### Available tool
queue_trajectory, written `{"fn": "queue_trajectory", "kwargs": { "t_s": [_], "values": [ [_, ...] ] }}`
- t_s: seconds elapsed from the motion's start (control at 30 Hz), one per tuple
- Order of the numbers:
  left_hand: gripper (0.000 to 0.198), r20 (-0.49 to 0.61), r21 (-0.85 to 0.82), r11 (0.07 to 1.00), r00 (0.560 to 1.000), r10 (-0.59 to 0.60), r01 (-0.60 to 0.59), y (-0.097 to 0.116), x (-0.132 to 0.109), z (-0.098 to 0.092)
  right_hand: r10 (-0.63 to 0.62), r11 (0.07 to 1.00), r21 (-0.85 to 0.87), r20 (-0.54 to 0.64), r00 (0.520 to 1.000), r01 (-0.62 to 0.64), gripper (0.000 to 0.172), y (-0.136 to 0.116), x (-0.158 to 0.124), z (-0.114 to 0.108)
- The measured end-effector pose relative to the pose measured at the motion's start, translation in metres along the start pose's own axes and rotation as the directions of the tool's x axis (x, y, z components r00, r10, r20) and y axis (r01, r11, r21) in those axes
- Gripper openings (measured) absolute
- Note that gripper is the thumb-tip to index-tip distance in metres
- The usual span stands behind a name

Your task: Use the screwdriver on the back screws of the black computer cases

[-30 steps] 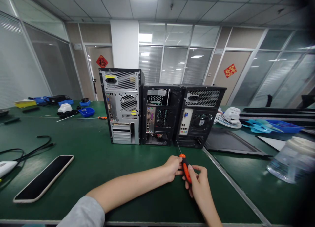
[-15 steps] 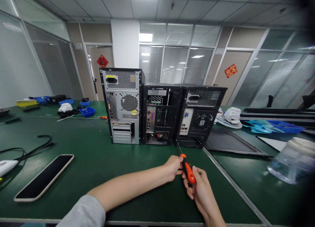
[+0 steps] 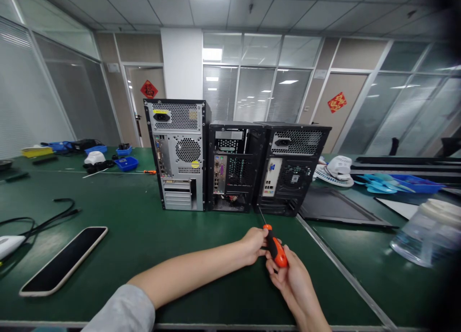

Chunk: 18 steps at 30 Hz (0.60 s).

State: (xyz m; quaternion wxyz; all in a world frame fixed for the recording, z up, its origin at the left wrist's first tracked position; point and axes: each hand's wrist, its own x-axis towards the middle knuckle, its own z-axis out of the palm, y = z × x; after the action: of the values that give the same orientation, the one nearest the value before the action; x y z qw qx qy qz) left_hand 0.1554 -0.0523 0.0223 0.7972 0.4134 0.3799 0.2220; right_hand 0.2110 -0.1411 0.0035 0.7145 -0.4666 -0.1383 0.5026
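An orange and black screwdriver (image 3: 276, 251) slants up and away from me, its thin shaft reaching the lower left corner of the right computer case (image 3: 293, 171). Near the front of its handle, the fingers of my left hand (image 3: 255, 245) pinch it. My right hand (image 3: 291, 277) is closed around the rear of the handle, the orange butt showing above the fingers. Whether the tip sits in a screw is too small to tell. The middle computer case (image 3: 236, 176) stands against the right one, its back partly open. A taller grey-backed computer case (image 3: 180, 154) is at the left.
A phone (image 3: 65, 260) lies on the green table (image 3: 151, 241) at left, by a black cable (image 3: 46, 221). Blue trays (image 3: 127, 163) and an orange screwdriver (image 3: 150, 171) lie farther back. To the right are a dark panel (image 3: 338, 207) and a clear plastic jug (image 3: 419, 238).
The screwdriver handle has turned a little, showing more black grip. My right hand's fingers have shifted around it, while my left hand stays in place.
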Motion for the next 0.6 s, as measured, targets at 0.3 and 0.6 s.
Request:
{"fn": "queue_trajectory", "kwargs": {
  "t_s": [0.3,0.6],
  "values": [
    [0.029,-0.008,0.003,1.000,1.000,-0.017,0.017,0.003,-0.003,0.001,0.064,0.983,0.163,0.096,0.993,-0.079,0.021,0.008,0.008,-0.005],
    [0.026,-0.009,-0.001,1.000,1.000,0.006,-0.006,0.003,-0.001,0.000,0.166,0.944,0.266,0.123,0.979,-0.193,0.012,0.005,0.008,-0.005]
  ]
}}
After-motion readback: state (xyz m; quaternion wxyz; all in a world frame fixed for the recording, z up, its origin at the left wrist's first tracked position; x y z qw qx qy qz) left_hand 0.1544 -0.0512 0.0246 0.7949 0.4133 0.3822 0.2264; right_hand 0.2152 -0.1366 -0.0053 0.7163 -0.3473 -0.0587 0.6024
